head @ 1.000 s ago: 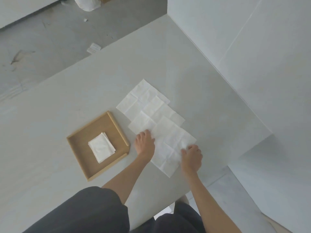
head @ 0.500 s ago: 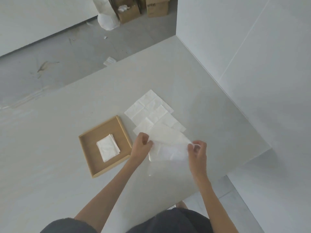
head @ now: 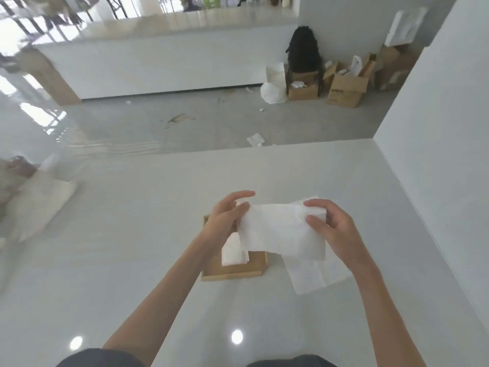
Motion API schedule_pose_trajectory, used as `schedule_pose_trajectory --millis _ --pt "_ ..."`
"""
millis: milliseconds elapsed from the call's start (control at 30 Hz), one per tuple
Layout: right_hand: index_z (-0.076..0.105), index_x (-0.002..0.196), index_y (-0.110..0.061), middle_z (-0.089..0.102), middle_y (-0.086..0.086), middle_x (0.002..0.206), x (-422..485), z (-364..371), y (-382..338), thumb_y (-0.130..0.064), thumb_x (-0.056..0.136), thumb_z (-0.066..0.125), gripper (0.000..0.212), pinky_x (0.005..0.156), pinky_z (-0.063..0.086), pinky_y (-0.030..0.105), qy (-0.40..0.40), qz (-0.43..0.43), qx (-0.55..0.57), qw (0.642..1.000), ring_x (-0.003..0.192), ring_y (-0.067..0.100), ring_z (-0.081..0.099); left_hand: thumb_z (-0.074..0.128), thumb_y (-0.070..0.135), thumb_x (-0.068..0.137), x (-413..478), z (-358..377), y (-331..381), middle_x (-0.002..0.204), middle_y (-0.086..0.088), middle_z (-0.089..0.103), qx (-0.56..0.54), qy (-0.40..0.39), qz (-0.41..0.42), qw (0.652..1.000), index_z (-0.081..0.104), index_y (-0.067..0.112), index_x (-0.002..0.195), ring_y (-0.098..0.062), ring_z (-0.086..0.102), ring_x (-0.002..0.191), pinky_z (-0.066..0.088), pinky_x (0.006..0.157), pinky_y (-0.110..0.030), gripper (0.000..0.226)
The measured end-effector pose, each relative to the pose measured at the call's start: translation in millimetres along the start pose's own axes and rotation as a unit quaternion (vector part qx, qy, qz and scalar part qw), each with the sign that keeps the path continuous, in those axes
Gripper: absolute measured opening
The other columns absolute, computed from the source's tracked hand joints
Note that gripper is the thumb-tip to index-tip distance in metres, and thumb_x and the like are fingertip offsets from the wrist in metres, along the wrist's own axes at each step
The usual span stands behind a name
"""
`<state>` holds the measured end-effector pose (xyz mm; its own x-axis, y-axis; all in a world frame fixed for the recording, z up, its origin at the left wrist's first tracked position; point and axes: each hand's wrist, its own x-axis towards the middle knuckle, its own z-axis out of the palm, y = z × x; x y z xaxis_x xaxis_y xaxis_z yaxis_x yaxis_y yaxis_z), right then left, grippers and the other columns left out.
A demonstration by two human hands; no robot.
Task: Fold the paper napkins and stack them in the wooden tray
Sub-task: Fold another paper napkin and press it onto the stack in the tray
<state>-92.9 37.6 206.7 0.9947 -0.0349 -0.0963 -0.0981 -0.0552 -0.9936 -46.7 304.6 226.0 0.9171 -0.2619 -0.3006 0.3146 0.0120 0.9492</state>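
Observation:
I hold a white paper napkin (head: 280, 230) in the air above the table, doubled over into a rectangle. My left hand (head: 225, 221) pinches its left edge and my right hand (head: 333, 231) pinches its right edge. Below the napkin sits the wooden tray (head: 238, 272), partly hidden, with a folded white napkin (head: 232, 252) inside it. An unfolded napkin (head: 312, 276) lies flat on the table to the right of the tray, under my right hand.
The pale glossy table (head: 158, 260) meets a white wall (head: 436, 154) on the right. A blurred beige bag (head: 34, 200) lies at the table's far left. Cardboard boxes (head: 344, 88) and a black backpack (head: 303, 51) stand on the floor beyond.
Both hands have lifted the nearest napkin off the table and now hold it folded over in the air above the tray. The camera has tilted up, showing the room beyond the table.

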Motion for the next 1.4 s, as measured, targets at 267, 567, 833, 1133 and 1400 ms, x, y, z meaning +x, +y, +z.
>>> schedule_pose_trajectory --millis 267,567,833,1133,1400 --pt "0.063 0.133 -0.039 0.071 -0.011 0.122 51.1 49.6 -48.3 -0.005 0.098 0.065 0.049 0.085 0.059 0.025 -0.122 -0.072 -0.014 0.990 0.108 0.015 0.071 0.056 -0.002 0.097 -25.6 -71.3 38.9 0.131 -0.006 0.064 0.029 0.033 0.113 0.993 0.059 0.031 0.139 -0.018 0.067 0.112 0.057 0.089 -0.031 0.053" --pt "0.073 0.118 -0.038 0.071 -0.021 0.121 59.7 76.5 -64.5 -0.017 0.095 0.071 0.031 0.090 0.057 0.031 -0.055 -0.094 -0.041 0.993 0.104 0.021 0.068 0.060 0.013 0.101 -31.3 -91.4 47.1 0.139 0.011 0.061 0.123 0.078 0.158 0.977 0.057 0.042 0.134 -0.009 0.070 0.108 0.059 0.080 -0.024 0.044" --pt "0.077 0.106 -0.038 0.077 -0.016 0.104 59.0 77.3 -72.3 -0.023 0.095 0.071 0.020 0.071 0.055 0.014 -0.035 -0.087 -0.061 0.994 0.088 0.004 0.072 0.073 0.012 0.090 -30.5 -89.6 44.5 0.117 0.015 0.071 0.164 0.127 0.161 0.965 0.071 0.028 0.118 -0.014 0.069 0.090 0.055 0.079 -0.018 0.032" --pt "0.078 0.099 -0.032 0.078 -0.007 0.097 65.5 70.4 -73.3 -0.022 0.090 0.076 0.013 0.068 0.057 0.020 -0.022 -0.088 -0.116 0.989 0.090 0.016 0.073 0.073 0.014 0.090 -25.3 -91.6 51.0 0.095 0.010 0.074 0.181 0.195 0.163 0.950 0.076 0.024 0.097 -0.010 0.064 0.081 0.052 0.076 -0.021 0.012" --pt "0.071 0.088 -0.028 0.070 -0.012 0.090 71.4 73.4 -76.9 -0.017 0.093 0.072 0.012 0.071 0.046 0.010 0.016 -0.165 -0.209 0.964 0.083 0.005 0.062 0.066 0.012 0.094 -18.2 -89.1 58.0 0.101 -0.006 0.068 0.262 0.226 0.185 0.920 0.070 0.020 0.088 -0.020 0.064 0.089 0.051 0.079 -0.022 0.011"
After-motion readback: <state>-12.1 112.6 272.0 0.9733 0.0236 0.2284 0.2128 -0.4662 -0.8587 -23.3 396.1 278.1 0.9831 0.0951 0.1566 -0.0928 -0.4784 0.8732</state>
